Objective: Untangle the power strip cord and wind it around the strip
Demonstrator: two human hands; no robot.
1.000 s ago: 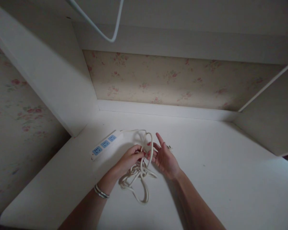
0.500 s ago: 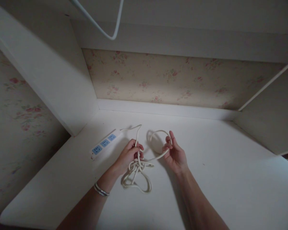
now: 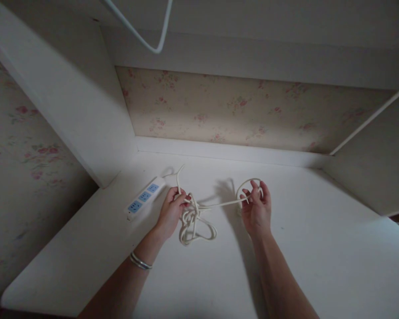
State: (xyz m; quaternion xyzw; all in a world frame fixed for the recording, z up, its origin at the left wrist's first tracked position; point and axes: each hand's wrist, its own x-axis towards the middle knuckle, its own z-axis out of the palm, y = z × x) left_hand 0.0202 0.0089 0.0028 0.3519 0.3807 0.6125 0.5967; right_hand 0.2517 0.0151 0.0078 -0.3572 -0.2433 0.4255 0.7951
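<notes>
A white power strip [image 3: 143,198] with blue socket faces lies slanted on the white desktop, left of my hands. Its cream cord [image 3: 197,239] runs from the strip's far end into a tangled bundle between my hands. My left hand [image 3: 171,208] is closed on the cord beside the top of the bundle. Off to the right, my right hand [image 3: 257,206] pinches the cord with bent fingers. A stretch of cord spans nearly straight between both hands, and a loop curves behind my right fingers. The plug end cannot be made out clearly.
The white desktop [image 3: 306,248] has a raised ledge [image 3: 232,152] along its back, below floral wallpaper [image 3: 199,108]. A side panel [image 3: 86,102] stands at the left. Overhead, a shelf [image 3: 252,57] crosses, with a white cable [image 3: 156,49] hanging in front of it.
My right hand has moved right, drawing the cord out straighter. My left hand has shifted slightly left and away from me. The tangle has moved a little right and farther off.
</notes>
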